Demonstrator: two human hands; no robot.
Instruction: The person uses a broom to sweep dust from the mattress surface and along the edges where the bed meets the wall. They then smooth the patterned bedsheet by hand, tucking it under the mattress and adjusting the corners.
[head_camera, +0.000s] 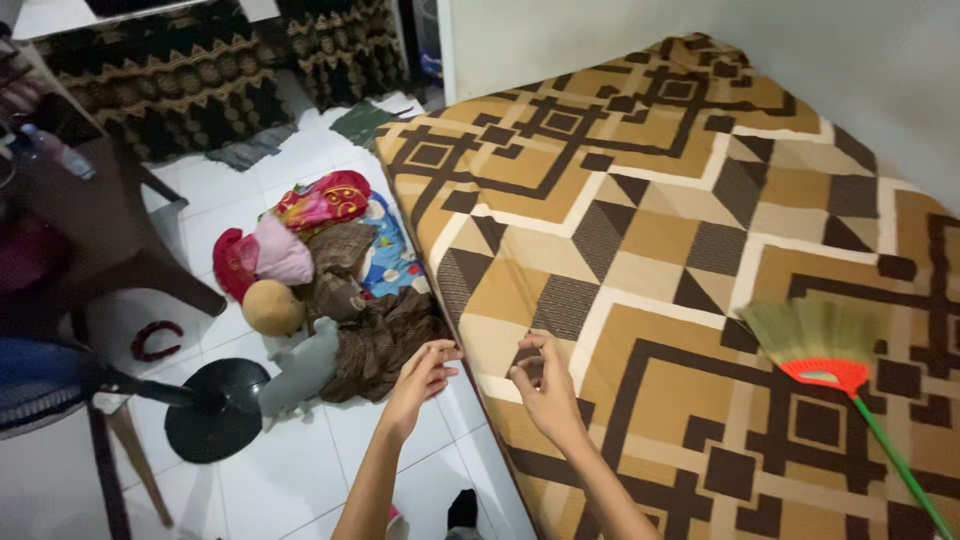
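A mattress (660, 230) covered with a brown, tan and white geometric sheet fills the right side of the head view. My right hand (542, 385) hovers over its near left edge, fingers curled and pinched together, nothing visible in them. Just off the mattress edge, over the floor, my left hand (422, 377) is held with fingers loosely bent and apart, holding nothing. A broom (825, 355) with a straw fan head, red collar and green handle lies on the sheet to the right of my hands.
A pile of clothes and soft toys (320, 270) lies on the white tiled floor (300, 470) beside the mattress. A fan's round black base (215, 408) stands at left, next to a dark plastic chair (100, 230). Patterned dark cloth (180, 80) lies at the back.
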